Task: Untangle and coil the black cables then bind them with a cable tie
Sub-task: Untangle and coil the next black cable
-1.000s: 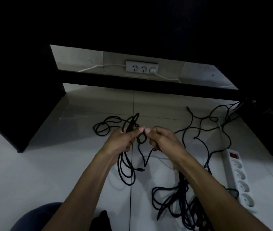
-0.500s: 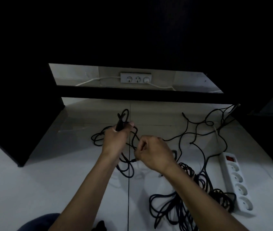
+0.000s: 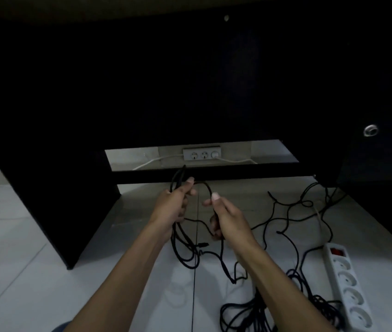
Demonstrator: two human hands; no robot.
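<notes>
Looming over the pale tiled floor [image 3: 34, 271], a dark table [image 3: 46, 116] frames a white power strip [image 3: 348, 283] lying at the right beside a loose tangle of black cables [image 3: 286, 216]. The left hand [image 3: 173, 204] has its grip closed around several gathered loops of cable, held above the floor. The right hand [image 3: 226, 216], just beside it, pinches one strand arching between the two.

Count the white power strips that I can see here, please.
2: one white plastic power strip behind the black desk by the wall; one white power strip with a red switch on the floor, right.
</notes>
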